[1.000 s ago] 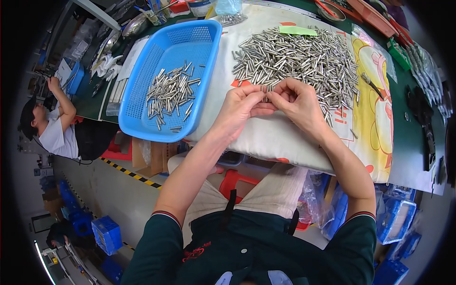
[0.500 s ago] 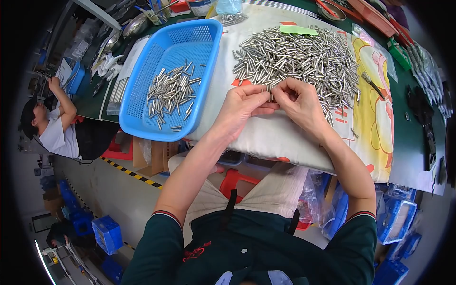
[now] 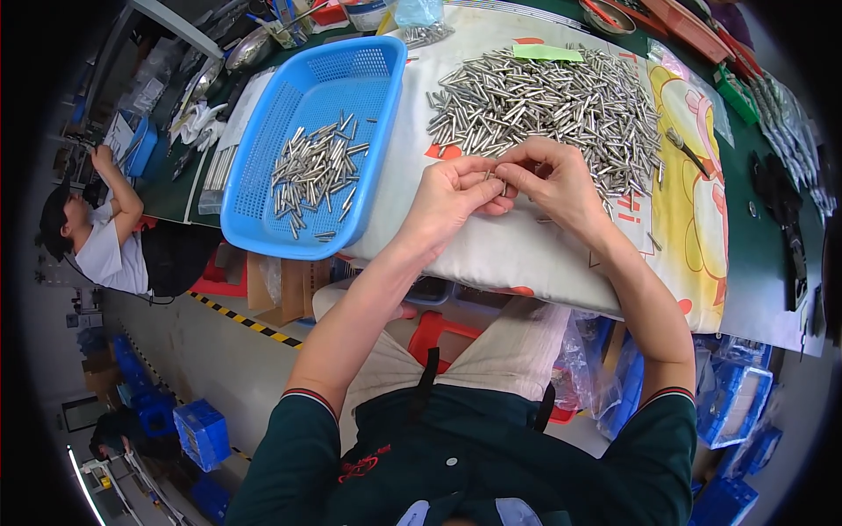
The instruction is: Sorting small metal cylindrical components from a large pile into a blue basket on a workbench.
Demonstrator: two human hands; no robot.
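Observation:
In front of the near edge of a big heap of short silver metal pins point(image 3: 544, 110), my two hands meet above the pale cloth. My left hand point(image 3: 452, 197) is closed, thumb against fingers, on a small metal pin point(image 3: 488, 175). Touching it, my right hand point(image 3: 557, 180) is pinched at the fingertips around a small metal pin point(image 3: 503, 188); how many pins lie in the fingers is partly hidden. To the left stands a blue perforated plastic basket point(image 3: 386, 114) holding a smaller pile of pins point(image 3: 317, 171).
A light green slip point(image 3: 548, 53) lies on the heap. A brush point(image 3: 688, 155) rests on the patterned cloth point(image 3: 702, 254) at right. A bag of pins point(image 3: 427, 33) sits behind the basket. A person point(image 3: 110, 228) works at the far left.
My fingertips have shifted slightly; my right hand has tilted over the left, and the pins between them show at a different angle. Basket and heap are unchanged.

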